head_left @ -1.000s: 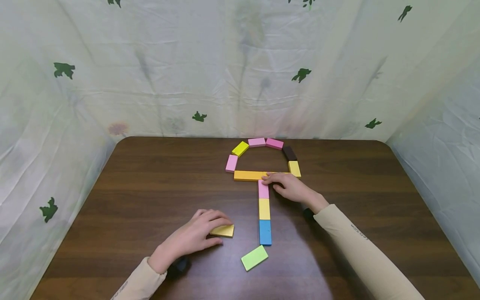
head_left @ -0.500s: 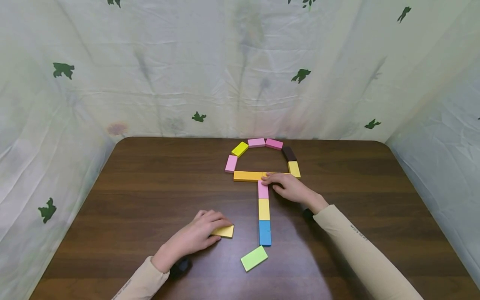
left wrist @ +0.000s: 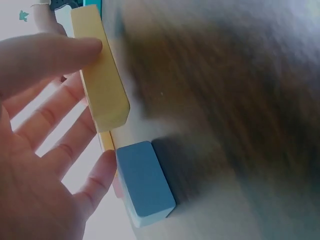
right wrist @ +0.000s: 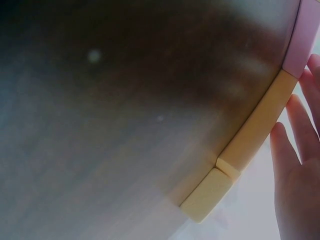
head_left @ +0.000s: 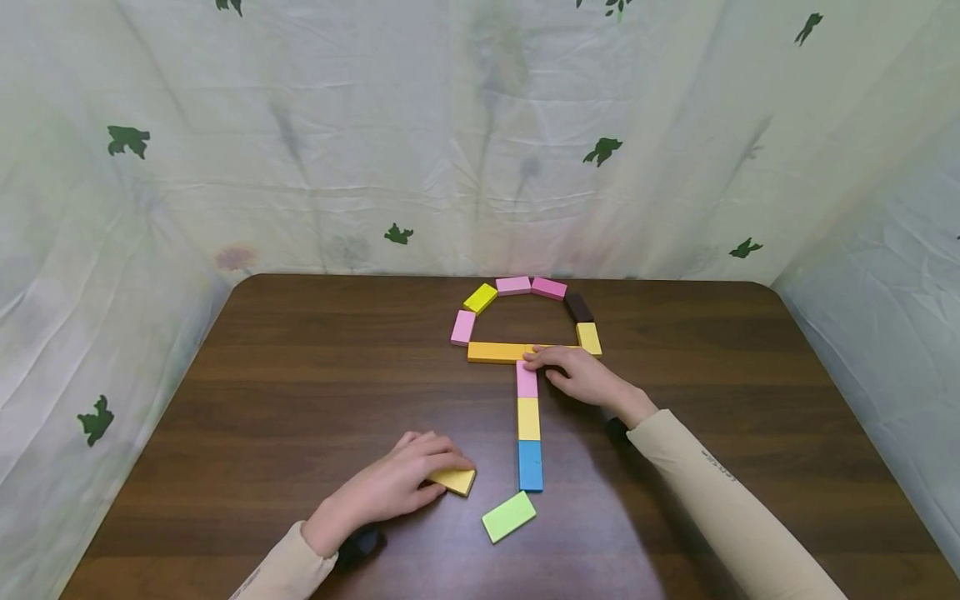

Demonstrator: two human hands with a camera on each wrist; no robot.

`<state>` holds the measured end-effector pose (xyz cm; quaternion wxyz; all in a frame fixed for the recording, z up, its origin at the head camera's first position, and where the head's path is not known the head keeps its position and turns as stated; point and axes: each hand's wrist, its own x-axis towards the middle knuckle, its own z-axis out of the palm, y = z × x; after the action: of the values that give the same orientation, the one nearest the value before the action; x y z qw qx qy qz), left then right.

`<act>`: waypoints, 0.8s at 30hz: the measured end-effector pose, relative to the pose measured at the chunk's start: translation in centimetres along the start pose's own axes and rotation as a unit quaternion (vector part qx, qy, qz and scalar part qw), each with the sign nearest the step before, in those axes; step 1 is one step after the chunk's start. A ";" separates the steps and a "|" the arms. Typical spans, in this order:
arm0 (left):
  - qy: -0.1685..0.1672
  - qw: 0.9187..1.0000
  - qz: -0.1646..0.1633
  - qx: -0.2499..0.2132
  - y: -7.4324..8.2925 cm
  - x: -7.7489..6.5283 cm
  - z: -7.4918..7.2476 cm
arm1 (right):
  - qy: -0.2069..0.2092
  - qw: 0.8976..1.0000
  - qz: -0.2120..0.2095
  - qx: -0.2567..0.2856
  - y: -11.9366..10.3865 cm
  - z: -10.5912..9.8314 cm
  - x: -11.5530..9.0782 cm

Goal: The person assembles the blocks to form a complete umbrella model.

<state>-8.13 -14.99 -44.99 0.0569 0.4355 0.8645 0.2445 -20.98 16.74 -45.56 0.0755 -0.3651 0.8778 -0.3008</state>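
My left hand [head_left: 397, 479] pinches a yellow block [head_left: 459, 482] between thumb and fingers, low over the table left of a column of blocks. In the left wrist view the thumb lies across this yellow block [left wrist: 102, 80], and a blue block [left wrist: 145, 180] is near the little finger. My right hand [head_left: 577, 375] has its fingertips at the joint of an orange bar [head_left: 497, 352] and a pink block [head_left: 527, 379]. Seen from the right wrist, its extended fingers [right wrist: 285, 155] lie along the orange block [right wrist: 262, 122] and pink block [right wrist: 302, 37].
Below the pink block follow a yellow block [head_left: 528, 418] and a blue block [head_left: 530, 465]. A light green block [head_left: 509, 517] lies slanted at the near end. Beyond the bar, several blocks, including a dark brown block [head_left: 579, 307], form an arch on the wooden table [head_left: 337, 333].
My left hand has moved slightly right and toward the near edge, turning the yellow block so that its right end points nearer. The right hand stays in place.
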 end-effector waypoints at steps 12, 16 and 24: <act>-0.013 0.999 0.042 -0.014 0.8 -0.8 0.0 | 0.008 1.000 -0.011 -0.003 0.0 0.0 0.0; -0.021 0.998 0.059 -0.008 1.2 -1.0 0.0 | 0.003 1.000 0.001 -0.004 0.1 -0.1 -0.1; -0.034 0.997 0.065 -0.007 1.9 -0.9 0.5 | 0.006 1.000 -0.008 -0.003 0.1 0.0 -0.1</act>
<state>-6.00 -14.57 -44.65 0.0727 0.4988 0.8301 0.2385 -21.01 16.84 -45.65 0.0669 -0.3708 0.8762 -0.3005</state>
